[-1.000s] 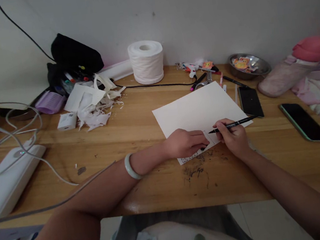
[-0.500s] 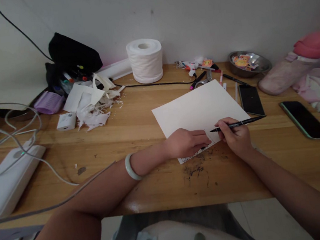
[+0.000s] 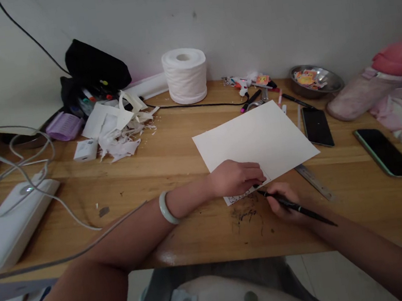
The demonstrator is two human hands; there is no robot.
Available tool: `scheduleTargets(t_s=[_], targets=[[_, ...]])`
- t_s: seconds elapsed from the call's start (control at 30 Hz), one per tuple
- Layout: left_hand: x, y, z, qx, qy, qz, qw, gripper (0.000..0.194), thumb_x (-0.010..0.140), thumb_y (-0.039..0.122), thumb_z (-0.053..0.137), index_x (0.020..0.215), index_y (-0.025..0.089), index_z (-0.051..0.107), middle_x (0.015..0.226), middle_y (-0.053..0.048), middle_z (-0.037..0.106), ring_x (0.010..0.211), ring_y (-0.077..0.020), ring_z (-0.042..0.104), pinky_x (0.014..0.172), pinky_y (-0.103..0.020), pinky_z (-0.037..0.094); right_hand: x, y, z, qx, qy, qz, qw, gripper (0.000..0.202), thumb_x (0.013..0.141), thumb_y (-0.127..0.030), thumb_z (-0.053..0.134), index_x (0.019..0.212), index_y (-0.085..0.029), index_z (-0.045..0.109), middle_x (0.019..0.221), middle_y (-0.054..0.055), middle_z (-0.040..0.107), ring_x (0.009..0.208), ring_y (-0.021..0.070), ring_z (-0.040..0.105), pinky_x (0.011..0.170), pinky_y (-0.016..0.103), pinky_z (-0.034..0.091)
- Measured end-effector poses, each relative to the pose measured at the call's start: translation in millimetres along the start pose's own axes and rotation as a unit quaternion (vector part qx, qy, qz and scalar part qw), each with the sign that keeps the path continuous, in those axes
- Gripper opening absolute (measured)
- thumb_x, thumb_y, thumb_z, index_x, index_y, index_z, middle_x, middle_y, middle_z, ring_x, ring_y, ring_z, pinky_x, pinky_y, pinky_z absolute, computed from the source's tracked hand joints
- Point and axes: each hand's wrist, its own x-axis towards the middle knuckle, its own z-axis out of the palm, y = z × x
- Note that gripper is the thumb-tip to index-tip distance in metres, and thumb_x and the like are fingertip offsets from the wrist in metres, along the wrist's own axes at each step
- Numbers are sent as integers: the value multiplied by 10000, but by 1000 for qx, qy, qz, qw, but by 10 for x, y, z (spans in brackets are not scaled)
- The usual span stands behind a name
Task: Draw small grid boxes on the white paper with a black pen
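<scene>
My right hand [image 3: 284, 203] is closed around a black pen [image 3: 299, 209], its tip at the lower edge of a white sheet of paper [image 3: 254, 136]. Resting on that sheet, my left hand [image 3: 239, 177] has its fingers bent and pressed together. A small dark thing shows at its fingertips; I cannot make out what it is. Small dark looped marks [image 3: 238, 197] run along the paper's lower left edge, partly covered by the left hand. A ruler [image 3: 314, 181] sticks out from under the sheet's right side.
Paper scraps [image 3: 117, 141], a white roll [image 3: 186, 76] and a black pouch [image 3: 97, 63] stand at the back. Two phones [image 3: 317, 126], a metal bowl [image 3: 317, 88] and a pink-lidded bottle [image 3: 355, 95] are on the right. A white power bank [image 3: 16, 227] with cables lies left.
My right hand has moved down and left, bringing the pen tip to the paper's lower edge. The pen now slants down to the right, and the ruler is exposed. My left hand stays put.
</scene>
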Motion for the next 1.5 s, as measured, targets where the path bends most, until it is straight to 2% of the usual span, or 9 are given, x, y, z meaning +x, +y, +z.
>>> scheduleTargets(t_s=[0.1,0.23,0.43,0.67,0.9,1.1,1.5], targets=[[6,-3,-2,1,-5,3,1000,176,871,228,393,917,213,562,930,33,609,773,-68,555,568,-180,332,42,5,37,-53,-56,-54,996,82,660,-190,496,589,-233,498,577,5,564,520,153,525,500,285,433],[10,0,-2,15,-4,3,1000,186,873,240,385,917,214,565,916,32,612,761,-72,556,553,-193,324,48,37,52,-88,-46,-48,994,100,665,-161,477,605,-239,492,605,9,566,563,156,533,562,297,450],[16,10,-8,15,-15,0,1000,192,872,235,378,926,213,561,921,25,610,763,-74,557,563,-189,327,62,62,60,-111,-63,-63,990,96,673,-172,481,591,-221,485,575,2,542,538,147,531,539,269,432],[14,18,-12,19,-3,3,1000,176,864,224,397,903,209,568,889,39,611,750,-66,552,554,-193,322,33,17,68,-178,-3,-105,978,56,700,-202,464,663,-215,504,594,11,576,470,122,498,450,235,361],[10,15,-6,25,-14,-7,1000,195,874,243,374,897,214,566,880,30,606,745,-71,549,548,-203,320,43,-57,17,-176,1,-24,984,18,705,-219,465,700,-214,481,571,-6,562,469,125,501,436,224,341],[6,5,9,26,-4,-3,1000,176,855,209,399,896,217,569,874,40,609,744,-76,549,544,-207,309,61,-46,-9,-145,-27,32,989,19,720,-211,470,708,-215,484,570,-19,544,462,113,479,424,212,334],[6,11,-7,34,-15,-1,999,185,863,233,392,913,210,569,891,25,616,726,-83,548,539,-206,307,83,27,-17,-116,-28,58,991,34,734,-228,471,731,-198,456,572,-32,490,492,101,439,462,204,325]])
